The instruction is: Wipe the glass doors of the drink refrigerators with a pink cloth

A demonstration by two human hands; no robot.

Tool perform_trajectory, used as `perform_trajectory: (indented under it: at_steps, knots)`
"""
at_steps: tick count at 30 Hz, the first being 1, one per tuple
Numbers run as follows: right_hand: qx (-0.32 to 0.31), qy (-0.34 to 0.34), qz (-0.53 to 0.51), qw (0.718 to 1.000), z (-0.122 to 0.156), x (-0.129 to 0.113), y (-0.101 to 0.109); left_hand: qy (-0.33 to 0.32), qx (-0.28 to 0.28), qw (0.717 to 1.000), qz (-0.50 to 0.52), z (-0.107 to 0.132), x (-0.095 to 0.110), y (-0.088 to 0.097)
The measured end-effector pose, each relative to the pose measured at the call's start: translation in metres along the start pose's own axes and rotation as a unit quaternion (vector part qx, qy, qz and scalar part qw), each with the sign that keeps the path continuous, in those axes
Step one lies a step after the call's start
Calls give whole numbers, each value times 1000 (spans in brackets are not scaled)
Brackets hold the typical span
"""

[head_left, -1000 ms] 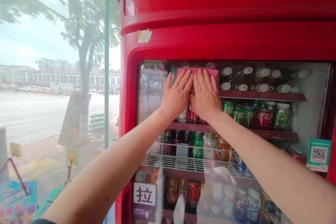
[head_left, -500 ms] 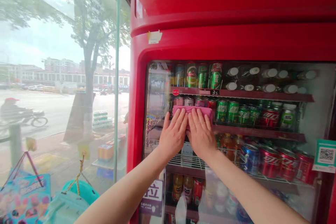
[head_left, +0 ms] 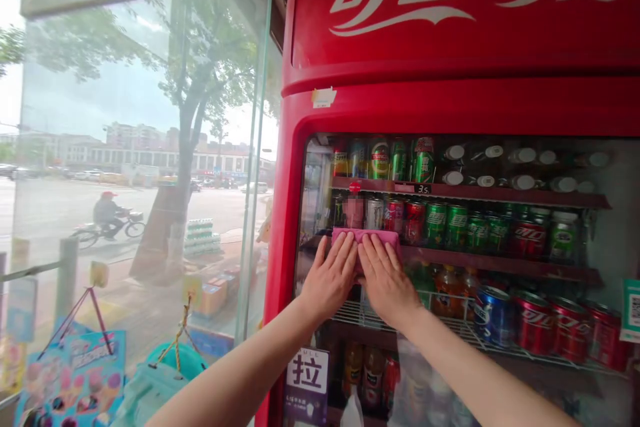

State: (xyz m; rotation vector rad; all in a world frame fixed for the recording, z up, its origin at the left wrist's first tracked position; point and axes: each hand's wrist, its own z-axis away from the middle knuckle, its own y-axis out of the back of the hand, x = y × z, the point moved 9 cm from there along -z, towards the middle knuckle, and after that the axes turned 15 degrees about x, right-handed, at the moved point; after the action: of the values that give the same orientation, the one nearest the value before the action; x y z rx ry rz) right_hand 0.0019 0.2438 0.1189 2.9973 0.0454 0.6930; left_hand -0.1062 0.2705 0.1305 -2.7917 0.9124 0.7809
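A folded pink cloth (head_left: 367,239) lies flat against the glass door (head_left: 500,247) of a red Coca-Cola cooler (head_left: 440,107), its long axis level, just below a row of cans behind the glass. The left hand (head_left: 329,281) and right hand (head_left: 387,285) sit side by side on it, both open and not gripping, with fingers spread flat over its lower half. Neither hand is nearer the cloth than the other – both forearms rise from below and converge at the door.
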Motion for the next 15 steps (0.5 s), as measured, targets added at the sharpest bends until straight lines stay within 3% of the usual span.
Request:
perform_trajectory:
  at_steps: [4, 11, 15]
  knots:
    - [-2, 3, -24, 1000, -74, 24, -6, 14, -8, 1000, -12, -53, -47, 1]
    - [25, -35, -49, 998, -206, 53, -21, -1, 14, 1000, -23, -154, -133, 19]
    - [80, -68, -65, 992, -252, 56, -33, -5, -1, 999, -35, -185, -169, 23]
